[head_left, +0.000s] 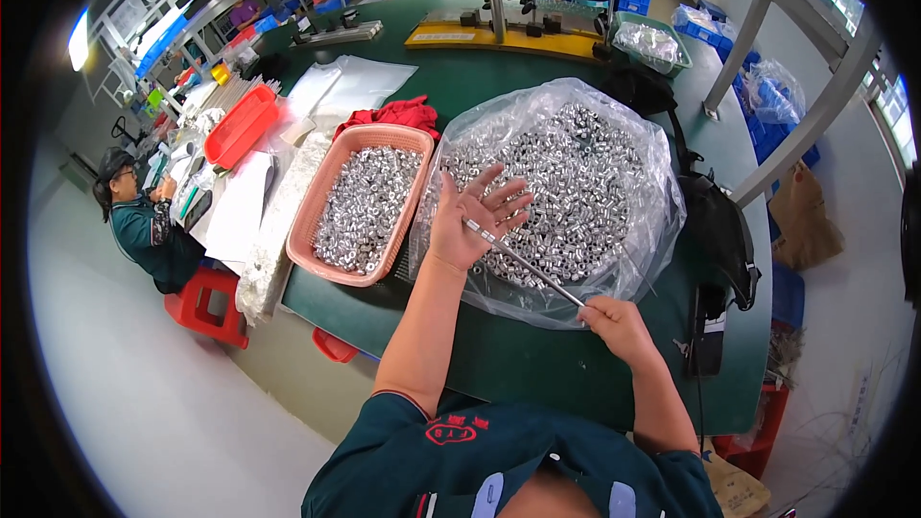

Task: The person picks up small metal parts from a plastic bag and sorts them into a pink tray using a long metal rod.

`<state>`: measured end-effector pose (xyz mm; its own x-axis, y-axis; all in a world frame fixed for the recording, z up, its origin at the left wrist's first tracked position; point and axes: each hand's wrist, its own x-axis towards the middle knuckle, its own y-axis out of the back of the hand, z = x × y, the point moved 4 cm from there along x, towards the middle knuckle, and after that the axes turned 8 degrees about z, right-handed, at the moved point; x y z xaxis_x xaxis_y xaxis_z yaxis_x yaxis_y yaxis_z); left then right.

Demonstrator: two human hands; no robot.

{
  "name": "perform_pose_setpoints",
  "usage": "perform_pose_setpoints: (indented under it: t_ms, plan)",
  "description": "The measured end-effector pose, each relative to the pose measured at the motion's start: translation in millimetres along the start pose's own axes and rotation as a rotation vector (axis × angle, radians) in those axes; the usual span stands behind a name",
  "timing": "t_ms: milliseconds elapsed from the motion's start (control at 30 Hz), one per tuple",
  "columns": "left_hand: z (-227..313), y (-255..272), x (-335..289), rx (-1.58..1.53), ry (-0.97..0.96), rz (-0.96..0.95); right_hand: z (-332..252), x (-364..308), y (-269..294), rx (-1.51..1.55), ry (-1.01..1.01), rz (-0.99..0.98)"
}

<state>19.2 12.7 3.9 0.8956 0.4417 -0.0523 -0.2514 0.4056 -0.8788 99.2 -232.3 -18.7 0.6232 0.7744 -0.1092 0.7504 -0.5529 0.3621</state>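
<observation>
My right hand (619, 328) is closed around one end of a thin metal rod (537, 271), which slants up to the left. Its far end lies over the palm of my left hand (465, 225), which is turned up with the fingers spread. A few short shiny metal sleeves (480, 231) appear to sit on that end of the rod. Beneath and behind it, a large clear plastic bag (664, 194) lies spread wide, full of small silver metal sleeves (576, 182). Left of it, a pink plastic basket (299, 238) holds more such metal pieces (366, 206).
A red cloth (408, 115) lies behind the basket. Left are a red tray (240, 127) and papers. A yellow-based fixture (451, 36) and a green basket (683, 59) stand at the back. A black bag (715, 230) and a phone (708, 331) lie right. A person (144, 216) sits far left.
</observation>
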Motion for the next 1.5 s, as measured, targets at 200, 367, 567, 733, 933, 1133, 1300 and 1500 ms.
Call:
perform_pose_setpoints:
  t_ms: [200,367,567,733,933,1133,1300,1500]
  plan:
    - [-18,0,4,0.075,0.021,-0.040,6,2,0,0.179,-0.093,0.020]
    - [-26,7,4,0.600,-0.117,0.090,10,2,3,0.221,-0.157,0.063]
    - [-16,2,1,0.623,-0.183,0.249,9,2,2,0.110,-0.056,0.100]
    - [-5,-7,-7,0.431,-0.102,0.220,-1,2,-1,-0.026,0.035,0.172]
    - [17,-14,-22,0.323,-0.164,0.199,-16,-1,-9,-0.116,0.190,0.220]
    - [61,5,-37,0.294,-0.259,0.365,-10,-3,-6,-0.174,0.266,0.199]
    - [132,21,-55,0.913,-0.571,0.611,-11,-7,-2,-0.161,0.222,0.193]
    - [138,12,-54,1.666,-0.951,0.849,-7,-4,6,-0.090,0.192,0.260]
